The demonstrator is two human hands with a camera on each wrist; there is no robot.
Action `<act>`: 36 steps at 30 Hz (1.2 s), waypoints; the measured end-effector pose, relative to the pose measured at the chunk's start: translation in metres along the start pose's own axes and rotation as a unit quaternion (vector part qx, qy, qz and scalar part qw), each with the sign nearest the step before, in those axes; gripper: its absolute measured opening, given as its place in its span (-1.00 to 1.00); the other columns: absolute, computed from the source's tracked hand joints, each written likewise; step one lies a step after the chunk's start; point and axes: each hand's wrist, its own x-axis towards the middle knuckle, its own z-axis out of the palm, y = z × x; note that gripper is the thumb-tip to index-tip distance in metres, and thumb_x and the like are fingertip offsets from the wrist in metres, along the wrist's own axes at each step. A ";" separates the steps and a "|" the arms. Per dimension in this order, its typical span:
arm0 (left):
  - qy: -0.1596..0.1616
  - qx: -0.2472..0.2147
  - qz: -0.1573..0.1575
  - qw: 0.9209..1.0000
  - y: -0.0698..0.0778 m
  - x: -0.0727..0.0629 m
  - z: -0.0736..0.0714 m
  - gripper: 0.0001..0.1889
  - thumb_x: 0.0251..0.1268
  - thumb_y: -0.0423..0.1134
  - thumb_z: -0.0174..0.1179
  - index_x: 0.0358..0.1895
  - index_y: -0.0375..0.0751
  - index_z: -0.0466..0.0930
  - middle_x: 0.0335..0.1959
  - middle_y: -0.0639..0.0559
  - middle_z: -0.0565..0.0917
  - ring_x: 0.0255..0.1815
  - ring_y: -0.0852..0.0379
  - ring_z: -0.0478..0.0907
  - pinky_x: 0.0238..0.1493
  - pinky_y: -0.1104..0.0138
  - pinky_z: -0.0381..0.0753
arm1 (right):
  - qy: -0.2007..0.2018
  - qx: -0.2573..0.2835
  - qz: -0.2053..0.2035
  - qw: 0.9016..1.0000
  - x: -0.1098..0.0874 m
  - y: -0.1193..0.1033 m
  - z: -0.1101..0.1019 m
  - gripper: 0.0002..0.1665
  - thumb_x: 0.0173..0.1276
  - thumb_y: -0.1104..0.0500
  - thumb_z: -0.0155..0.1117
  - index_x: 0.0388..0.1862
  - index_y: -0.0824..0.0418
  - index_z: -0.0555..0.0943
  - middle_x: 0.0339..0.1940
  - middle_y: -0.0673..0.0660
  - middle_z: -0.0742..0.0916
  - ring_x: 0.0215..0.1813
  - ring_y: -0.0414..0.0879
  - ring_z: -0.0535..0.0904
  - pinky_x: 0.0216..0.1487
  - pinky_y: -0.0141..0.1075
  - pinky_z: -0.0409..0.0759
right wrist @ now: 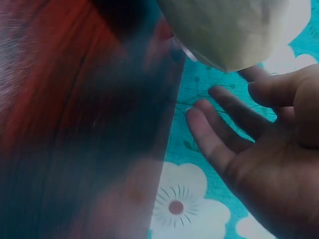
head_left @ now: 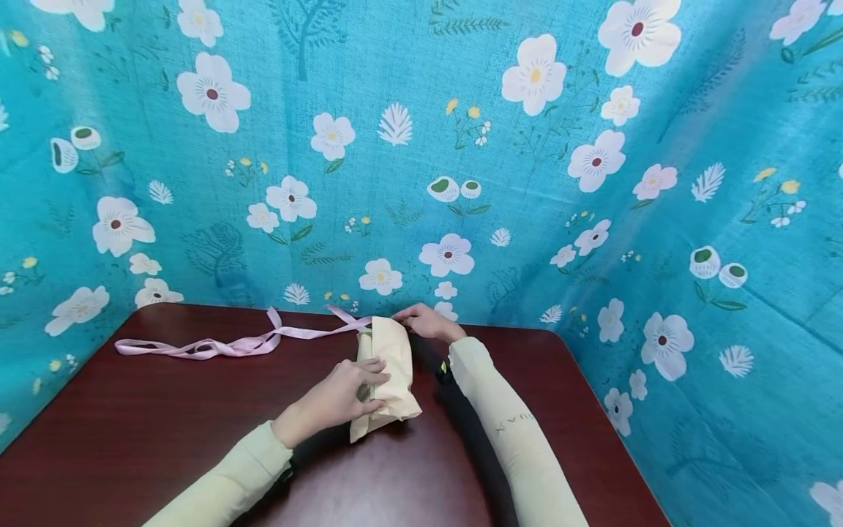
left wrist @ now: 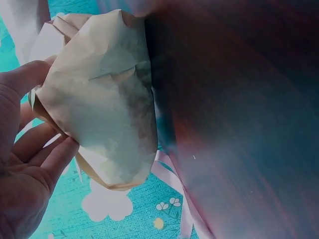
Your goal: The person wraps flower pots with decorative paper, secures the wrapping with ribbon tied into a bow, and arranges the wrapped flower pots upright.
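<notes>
Pale sleeves (head_left: pixel 527 446) reach from the near side over a dark red bench (head_left: pixel 230 410), where the left hand (head_left: pixel 339 393) grips the left side of a cream paper packet (head_left: pixel 399 351). The right hand (head_left: pixel 429 322), fingers loosely extended, is by its far right corner, contact hard to judge. Pink ribbon (head_left: pixel 245 346) lies far left.

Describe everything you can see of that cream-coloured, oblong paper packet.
The cream-coloured, oblong paper packet lies lengthwise, near to far, on the glossy, dark red-brown table. Its paper looks creased, with a layer folded over the top, a rounded far end and a crumpled near end. The left hand touches its left side; the right hand is at the far end, contact unclear. A long, flat pink ribbon reaches that end. Contents are hidden.
</notes>
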 end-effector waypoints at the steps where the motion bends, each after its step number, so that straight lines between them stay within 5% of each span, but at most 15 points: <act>1: 0.002 -0.003 0.003 1.000 0.001 0.000 0.001 -0.58 0.07 -0.21 0.55 0.03 -0.27 0.77 0.11 -0.29 0.70 0.22 -0.12 0.64 0.16 -0.08 0.61 | -0.003 0.011 0.009 1.000 0.002 0.001 0.001 -0.52 0.58 0.34 -0.16 0.26 0.28 0.65 0.19 0.20 0.72 0.11 -0.04 0.60 0.16 -0.14 0.61; 7: -0.006 -0.005 0.000 1.000 0.005 0.003 0.003 -0.58 0.08 -0.20 0.55 0.04 -0.25 0.78 0.13 -0.26 0.70 0.24 -0.09 0.63 0.19 -0.06 0.60 | -0.019 0.028 0.045 0.998 0.010 0.000 0.008 -0.50 0.55 0.31 -0.15 0.28 0.27 0.63 0.22 0.20 0.70 0.19 -0.01 0.58 0.14 -0.19 0.59; 15: -0.013 0.000 -0.007 1.000 0.010 0.005 0.005 -0.57 0.10 -0.17 0.54 0.05 -0.24 0.77 0.14 -0.24 0.70 0.25 -0.08 0.63 0.18 -0.11 0.59 | -0.011 0.052 0.058 0.997 0.018 0.013 0.013 -0.57 0.51 0.30 -0.05 0.18 0.34 0.68 0.00 0.23 0.77 -0.11 -0.08 0.63 -0.14 -0.31 0.62; 21: -0.006 0.001 -0.008 1.000 0.009 0.004 0.003 -0.57 0.08 -0.18 0.55 0.04 -0.23 0.78 0.13 -0.24 0.70 0.24 -0.08 0.63 0.16 -0.11 0.60 | 0.099 0.045 0.032 0.994 0.011 0.019 0.002 -0.73 0.49 0.20 0.23 -0.05 0.33 0.78 -0.19 0.17 0.82 -0.21 -0.01 0.72 -0.19 -0.30 0.65; 27: 0.000 -0.001 -0.006 1.000 0.005 0.004 0.002 -0.58 0.06 -0.21 0.56 0.03 -0.26 0.78 0.12 -0.26 0.71 0.23 -0.11 0.64 0.16 -0.11 0.60 | 0.237 0.050 0.014 0.970 -0.003 0.020 -0.023 -0.89 0.30 0.29 0.45 -0.23 0.31 0.72 -0.37 0.20 0.73 -0.35 0.22 0.71 -0.43 -0.25 0.65; 32: -0.003 0.000 -0.010 1.000 0.002 0.003 0.002 -0.58 0.07 -0.20 0.55 0.03 -0.26 0.78 0.12 -0.26 0.70 0.25 -0.11 0.63 0.19 -0.08 0.59 | 0.266 0.055 -0.009 0.962 -0.019 0.022 -0.052 -0.73 0.32 0.31 0.43 0.00 0.32 0.72 -0.23 0.21 0.75 -0.39 -0.08 0.66 -0.43 -0.35 0.63; 36: -0.001 0.004 -0.007 1.000 0.001 0.003 0.002 -0.58 0.08 -0.21 0.55 0.03 -0.27 0.77 0.12 -0.28 0.70 0.24 -0.12 0.63 0.17 -0.07 0.60 | 0.295 0.064 -0.041 0.952 -0.038 0.029 -0.074 -0.78 0.37 0.26 0.40 -0.06 0.35 0.76 -0.22 0.30 0.79 -0.39 -0.18 0.69 -0.38 -0.42 0.62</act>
